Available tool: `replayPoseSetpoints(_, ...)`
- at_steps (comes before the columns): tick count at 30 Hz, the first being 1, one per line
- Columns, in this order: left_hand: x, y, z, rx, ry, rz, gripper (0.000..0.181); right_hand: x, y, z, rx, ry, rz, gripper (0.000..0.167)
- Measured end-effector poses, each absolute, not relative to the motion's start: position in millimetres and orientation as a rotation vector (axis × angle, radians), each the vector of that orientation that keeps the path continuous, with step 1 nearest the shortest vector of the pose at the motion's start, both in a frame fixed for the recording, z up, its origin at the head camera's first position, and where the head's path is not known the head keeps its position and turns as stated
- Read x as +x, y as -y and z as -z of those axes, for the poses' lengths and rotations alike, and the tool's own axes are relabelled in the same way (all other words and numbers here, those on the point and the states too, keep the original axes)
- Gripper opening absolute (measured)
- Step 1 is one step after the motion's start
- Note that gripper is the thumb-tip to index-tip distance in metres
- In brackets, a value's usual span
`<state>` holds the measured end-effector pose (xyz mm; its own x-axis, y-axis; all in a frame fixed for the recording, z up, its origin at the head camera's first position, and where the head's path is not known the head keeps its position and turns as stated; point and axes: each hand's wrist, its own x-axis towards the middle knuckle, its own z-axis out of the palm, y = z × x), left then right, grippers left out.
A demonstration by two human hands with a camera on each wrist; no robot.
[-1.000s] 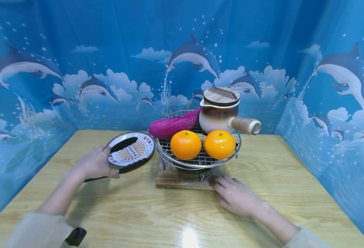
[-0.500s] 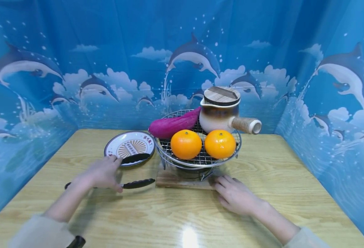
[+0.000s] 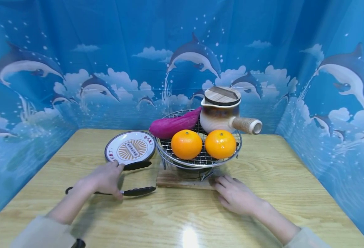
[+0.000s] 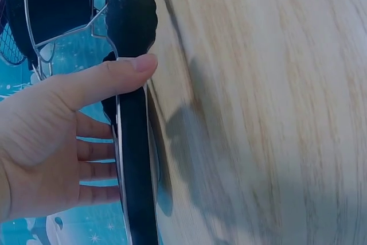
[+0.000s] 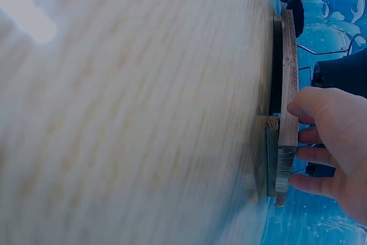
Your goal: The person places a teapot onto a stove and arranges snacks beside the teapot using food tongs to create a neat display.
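Note:
My left hand [image 3: 105,179] holds a pair of black tongs [image 3: 138,192] just in front of the plate, the two arms spread apart. In the left wrist view the thumb presses on one arm of the tongs [image 4: 135,159], with the fingers behind at the other arm. My right hand [image 3: 236,196] holds the right front corner of a wooden board [image 3: 182,182]. From the right wrist, the thumb lies against the edge of the board [image 5: 289,73] and the fingertips touch it farther along. On the board stands a round wire grill rack [image 3: 197,166] over a dark base.
The rack carries a purple eggplant-like vegetable [image 3: 174,125], two oranges [image 3: 186,144] and a clay teapot [image 3: 216,119] with a wooden lid and a side handle jutting right. A patterned plate [image 3: 115,146] lies left of the rack. Dolphin-print curtains [image 3: 123,41] enclose the table [image 3: 157,220].
My left hand has moved toward me with the tongs, off the plate, and the tongs' arms have spread wider. The right hand stays at the board.

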<state>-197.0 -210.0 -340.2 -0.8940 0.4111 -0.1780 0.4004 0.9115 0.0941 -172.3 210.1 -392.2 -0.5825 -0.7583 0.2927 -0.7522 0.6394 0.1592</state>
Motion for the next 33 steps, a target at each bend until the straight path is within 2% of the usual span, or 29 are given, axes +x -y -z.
replayPoseSetpoints(18, -198, 203, 348, 0.617, -2.86, -0.095, 0.115, -173, -211, 392, 1.213, 2.516, 0.027, 0.04)
replayPoseSetpoints(33, -203, 202, 355, 0.584, -2.837, -0.164, 0.113, -173, -210, 391, 1.211, 2.526, 0.037, 0.039)
